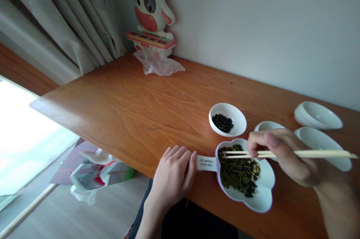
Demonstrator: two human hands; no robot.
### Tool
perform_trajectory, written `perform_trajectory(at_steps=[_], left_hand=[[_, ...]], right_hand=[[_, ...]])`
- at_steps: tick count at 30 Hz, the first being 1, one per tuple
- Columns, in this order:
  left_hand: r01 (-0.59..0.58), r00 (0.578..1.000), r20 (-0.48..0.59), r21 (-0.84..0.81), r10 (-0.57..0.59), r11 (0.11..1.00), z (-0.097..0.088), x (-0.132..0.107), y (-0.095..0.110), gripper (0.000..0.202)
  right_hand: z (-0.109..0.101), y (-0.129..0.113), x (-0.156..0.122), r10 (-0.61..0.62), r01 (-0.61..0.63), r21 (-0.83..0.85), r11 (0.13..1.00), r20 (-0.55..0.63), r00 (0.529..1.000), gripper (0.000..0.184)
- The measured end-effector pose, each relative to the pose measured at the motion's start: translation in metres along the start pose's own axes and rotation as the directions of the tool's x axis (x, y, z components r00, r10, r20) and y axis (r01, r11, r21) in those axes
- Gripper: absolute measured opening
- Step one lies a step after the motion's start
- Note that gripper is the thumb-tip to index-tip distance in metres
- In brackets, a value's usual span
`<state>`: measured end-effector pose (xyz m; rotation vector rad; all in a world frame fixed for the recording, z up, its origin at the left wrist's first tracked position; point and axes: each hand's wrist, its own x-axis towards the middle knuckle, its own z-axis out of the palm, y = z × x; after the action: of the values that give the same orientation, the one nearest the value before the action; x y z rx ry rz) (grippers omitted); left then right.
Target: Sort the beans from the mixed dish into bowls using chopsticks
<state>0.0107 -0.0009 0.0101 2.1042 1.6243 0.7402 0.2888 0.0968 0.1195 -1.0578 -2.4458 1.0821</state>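
Note:
My right hand (284,152) holds a pair of wooden chopsticks (317,154), their tips down among mixed beans (239,173) in a flower-shaped dish (266,182). The dish is white inside with a lilac rim. Green and black beans and some pale bits lie mostly on its left side. My left hand (177,169) is closed around the end of the dish's labelled handle (206,163), at the table's front edge. Just behind the dish, a round white bowl (239,121) contains black beans (222,123). Whether the chopstick tips pinch a bean is too small to tell.
More white bowls (323,115) stand at the right, partly behind my right hand. Against the wall at the back are a cow-shaped toy keyboard (152,14) and a crumpled clear plastic bag (160,64). Bags (95,171) lie on the floor left of the wooden table (135,107).

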Motion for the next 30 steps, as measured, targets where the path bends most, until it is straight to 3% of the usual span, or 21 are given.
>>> perform_trajectory(at_steps=[17, 25, 30], left_hand=[[0.015, 1.000, -0.004, -0.017, -0.015, 1.000, 0.004, -0.002, -0.005, 0.035], [0.018, 1.000, -0.009, -0.020, -0.018, 1.000, 0.005, -0.003, -0.006, 0.034], [0.013, 1.000, -0.012, -0.015, -0.013, 1.000, 0.005, -0.003, -0.007, 0.033]], right_hand=[[0.002, 0.000, 0.003, 0.012, -0.013, -0.040, 0.999, -0.018, 1.000, 0.062], [-0.001, -0.001, 0.000, -0.041, 0.040, -0.033, 0.999, -0.002, 0.999, 0.062], [-0.001, -0.007, 0.003, 0.006, -0.005, -0.039, 0.999, 0.021, 1.000, 0.063]])
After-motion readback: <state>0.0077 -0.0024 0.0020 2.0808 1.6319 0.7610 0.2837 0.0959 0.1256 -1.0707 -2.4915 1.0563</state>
